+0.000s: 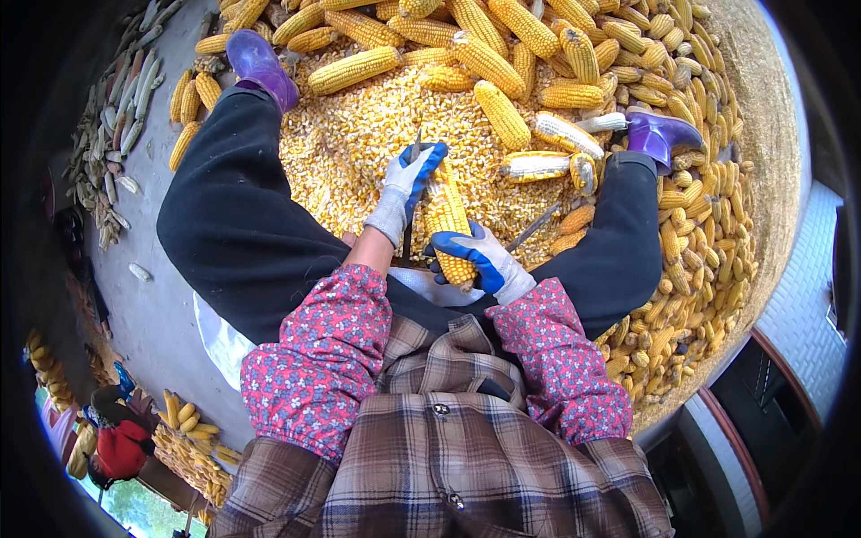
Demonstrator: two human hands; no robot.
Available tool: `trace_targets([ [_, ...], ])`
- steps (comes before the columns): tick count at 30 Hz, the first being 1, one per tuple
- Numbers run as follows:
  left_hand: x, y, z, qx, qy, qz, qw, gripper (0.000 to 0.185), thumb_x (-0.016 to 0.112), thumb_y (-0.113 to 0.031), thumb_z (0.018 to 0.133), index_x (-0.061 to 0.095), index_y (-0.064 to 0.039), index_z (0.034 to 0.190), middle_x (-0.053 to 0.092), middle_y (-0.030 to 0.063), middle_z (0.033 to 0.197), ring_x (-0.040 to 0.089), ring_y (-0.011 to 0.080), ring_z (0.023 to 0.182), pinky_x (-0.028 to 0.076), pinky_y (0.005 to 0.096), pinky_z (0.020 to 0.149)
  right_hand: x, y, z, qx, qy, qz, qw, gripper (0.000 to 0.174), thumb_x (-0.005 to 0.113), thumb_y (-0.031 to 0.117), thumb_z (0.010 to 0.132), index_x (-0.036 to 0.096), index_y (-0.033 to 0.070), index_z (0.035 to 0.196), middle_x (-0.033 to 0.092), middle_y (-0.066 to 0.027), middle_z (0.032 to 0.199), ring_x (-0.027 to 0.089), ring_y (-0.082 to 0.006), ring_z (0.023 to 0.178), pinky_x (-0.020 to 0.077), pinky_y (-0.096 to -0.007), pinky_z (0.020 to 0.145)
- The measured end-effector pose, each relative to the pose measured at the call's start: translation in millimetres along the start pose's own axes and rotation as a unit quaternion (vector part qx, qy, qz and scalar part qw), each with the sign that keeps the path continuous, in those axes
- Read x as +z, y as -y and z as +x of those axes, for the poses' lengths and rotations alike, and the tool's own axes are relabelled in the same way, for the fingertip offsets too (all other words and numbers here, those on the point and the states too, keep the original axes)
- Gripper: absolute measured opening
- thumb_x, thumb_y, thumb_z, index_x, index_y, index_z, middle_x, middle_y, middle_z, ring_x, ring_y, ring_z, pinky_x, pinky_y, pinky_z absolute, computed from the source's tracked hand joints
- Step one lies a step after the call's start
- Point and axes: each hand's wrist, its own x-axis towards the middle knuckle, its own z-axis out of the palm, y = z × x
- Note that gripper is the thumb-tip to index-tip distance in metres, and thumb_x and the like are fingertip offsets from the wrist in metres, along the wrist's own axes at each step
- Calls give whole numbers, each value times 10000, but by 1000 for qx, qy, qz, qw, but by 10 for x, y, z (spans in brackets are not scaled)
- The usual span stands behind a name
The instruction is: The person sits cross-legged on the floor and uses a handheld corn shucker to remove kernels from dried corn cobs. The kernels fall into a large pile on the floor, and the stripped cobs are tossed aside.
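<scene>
My right hand point(477, 259), in a white and blue coated glove, holds the lower end of a yellow corn cob point(446, 208). The cob is tilted, its top leaning away from me. Also gloved, my left hand point(410, 178) is closed around a thin pointed metal tool point(416, 144) beside the cob's upper part; the tool's handle is hidden. Loose corn kernels point(343, 158) lie spread between my legs. Right of the hands rest partly stripped cobs point(538, 166) and a dark metal rod point(533, 227).
Whole corn cobs point(699, 249) are heaped ahead and to the right. Stripped cobs and husks point(138, 87) lie on the concrete floor point(151, 215) at left. Purple boots point(259, 64) stand at the kernels' edges. A person in red point(121, 449) is at the lower left.
</scene>
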Motion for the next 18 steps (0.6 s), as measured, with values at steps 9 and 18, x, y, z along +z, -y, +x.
trace_targets([
  [9, 60, -238, -196, -141, 46, 58, 987, 283, 642, -284, 815, 603, -131, 1049, 619, -9, 938, 609, 133, 780, 532, 319, 646, -364, 399, -430, -193, -50, 31, 979, 413, 576, 108, 843, 444, 23, 1224, 540, -165, 1127, 581, -272, 982, 543, -374, 753],
  [18, -158, -41, -124, -119, 224, -23, 967, 306, 622, -180, 833, 569, -36, 1098, 618, 56, 999, 600, 166, 906, 506, 319, 791, -187, 326, 560, -338, -100, 105, 930, 327, 702, 66, 748, 574, 36, 1048, 621, -34, 935, 596, -123, 807, 486, -245, 712],
])
